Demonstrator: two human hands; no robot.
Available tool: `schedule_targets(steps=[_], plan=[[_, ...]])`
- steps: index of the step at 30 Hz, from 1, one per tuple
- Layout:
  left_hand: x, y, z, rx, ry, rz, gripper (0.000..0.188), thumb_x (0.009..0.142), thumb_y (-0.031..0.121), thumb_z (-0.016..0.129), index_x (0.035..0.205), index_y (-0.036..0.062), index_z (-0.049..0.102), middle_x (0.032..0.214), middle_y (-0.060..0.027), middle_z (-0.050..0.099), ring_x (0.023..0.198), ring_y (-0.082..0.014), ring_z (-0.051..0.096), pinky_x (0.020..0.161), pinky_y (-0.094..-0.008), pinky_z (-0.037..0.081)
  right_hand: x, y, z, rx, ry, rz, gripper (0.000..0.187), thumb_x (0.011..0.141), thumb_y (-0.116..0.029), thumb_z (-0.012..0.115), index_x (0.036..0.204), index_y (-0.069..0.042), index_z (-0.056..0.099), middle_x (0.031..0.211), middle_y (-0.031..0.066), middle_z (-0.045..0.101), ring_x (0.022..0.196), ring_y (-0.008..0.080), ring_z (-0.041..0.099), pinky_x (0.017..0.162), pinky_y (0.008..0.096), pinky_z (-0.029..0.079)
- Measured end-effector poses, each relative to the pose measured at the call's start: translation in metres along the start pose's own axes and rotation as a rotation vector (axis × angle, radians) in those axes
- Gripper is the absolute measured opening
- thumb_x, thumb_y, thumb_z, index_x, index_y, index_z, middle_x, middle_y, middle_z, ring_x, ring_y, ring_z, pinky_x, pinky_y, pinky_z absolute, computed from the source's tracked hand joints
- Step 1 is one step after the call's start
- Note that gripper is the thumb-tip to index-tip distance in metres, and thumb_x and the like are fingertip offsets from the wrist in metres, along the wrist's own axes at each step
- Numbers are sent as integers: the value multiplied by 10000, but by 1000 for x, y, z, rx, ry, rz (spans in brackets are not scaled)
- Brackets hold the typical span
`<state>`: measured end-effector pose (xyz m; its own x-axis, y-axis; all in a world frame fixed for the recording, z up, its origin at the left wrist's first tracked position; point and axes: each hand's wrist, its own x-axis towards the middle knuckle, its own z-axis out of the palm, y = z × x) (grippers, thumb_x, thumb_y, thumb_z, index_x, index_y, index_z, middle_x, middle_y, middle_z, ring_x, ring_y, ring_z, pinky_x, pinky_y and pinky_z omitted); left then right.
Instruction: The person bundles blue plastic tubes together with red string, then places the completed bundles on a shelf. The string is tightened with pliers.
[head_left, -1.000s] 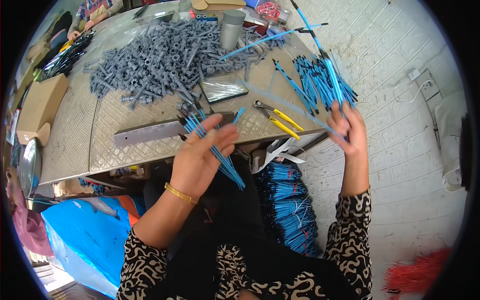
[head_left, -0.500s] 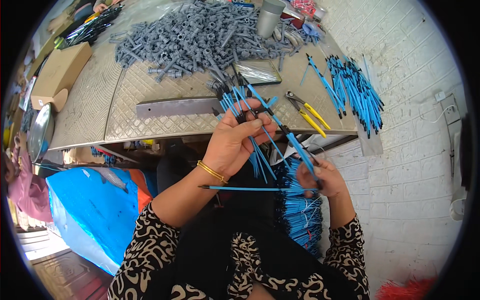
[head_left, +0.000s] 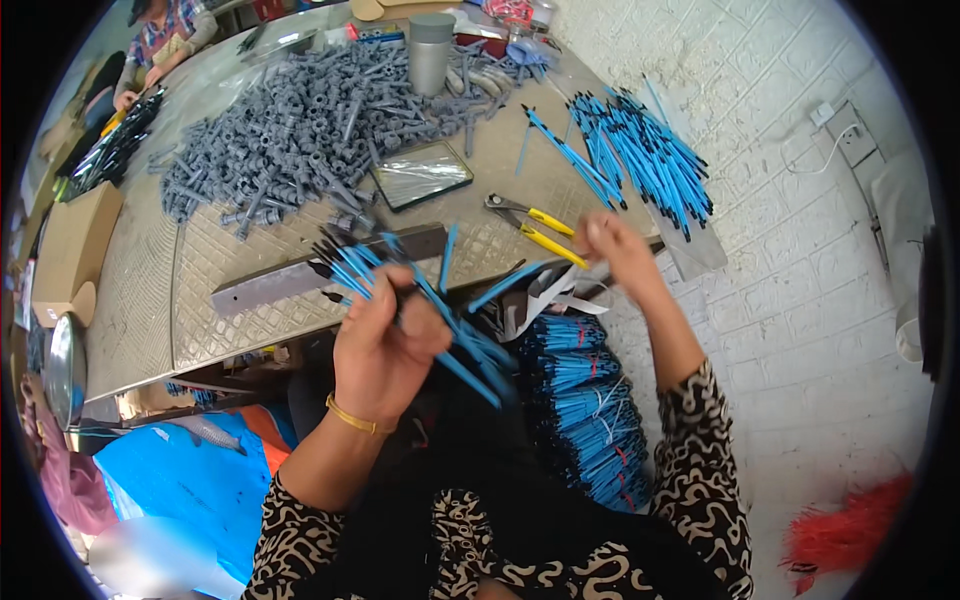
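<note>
Thin blue sticks with black tips (head_left: 352, 265) are gripped in a bunch by my left hand (head_left: 385, 345), at the table's front edge. Its fingers are curled round them, and the sticks' lower ends are smeared by motion. Close by, another blue stick (head_left: 505, 287) slants over the edge; whether it belongs to the bunch I cannot tell. My right hand (head_left: 620, 255) is raised beside the yellow-handled pliers (head_left: 540, 228), blurred, its fingers bent; whether it holds anything does not show. A loose pile of the same blue sticks (head_left: 650, 160) lies beyond it.
A heap of grey plastic fittings (head_left: 290, 130) covers the table's middle, beside a grey cup (head_left: 430, 60) and a shallow tray (head_left: 422, 177). A metal bar (head_left: 270, 285) lies near the edge. Tied blue bundles (head_left: 590, 420) stand below. Another person (head_left: 170, 40) sits at far left.
My right hand has moved up and away from my left hand, toward the pliers; the blue stick beside it earlier no longer shows there. My left hand still grips the bunch. The view has shifted.
</note>
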<state>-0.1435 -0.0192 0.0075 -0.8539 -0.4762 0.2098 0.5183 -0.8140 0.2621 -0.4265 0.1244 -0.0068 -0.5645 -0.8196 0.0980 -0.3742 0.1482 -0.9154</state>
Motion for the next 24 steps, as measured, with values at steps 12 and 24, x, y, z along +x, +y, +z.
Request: schedule_targets(steps=[12, 24], plan=[[-40, 21, 8, 327, 99, -380, 297, 849, 167, 494, 1117, 43, 459, 1055, -226, 533, 870, -278, 570, 766, -358, 444, 83, 49, -39, -1297, 280, -157, 247, 822, -254, 475, 858, -13, 514, 784, 205, 568, 733, 358, 561, 621, 448, 448], [11, -5, 25, 273, 196, 142, 273, 835, 112, 511, 1095, 78, 440, 1075, -160, 520, 1011, -274, 508, 860, -394, 408, -78, -56, 46, -708, 154, -413, 142, 755, -127, 557, 860, -53, 497, 731, 160, 541, 646, 338, 535, 545, 409, 422]])
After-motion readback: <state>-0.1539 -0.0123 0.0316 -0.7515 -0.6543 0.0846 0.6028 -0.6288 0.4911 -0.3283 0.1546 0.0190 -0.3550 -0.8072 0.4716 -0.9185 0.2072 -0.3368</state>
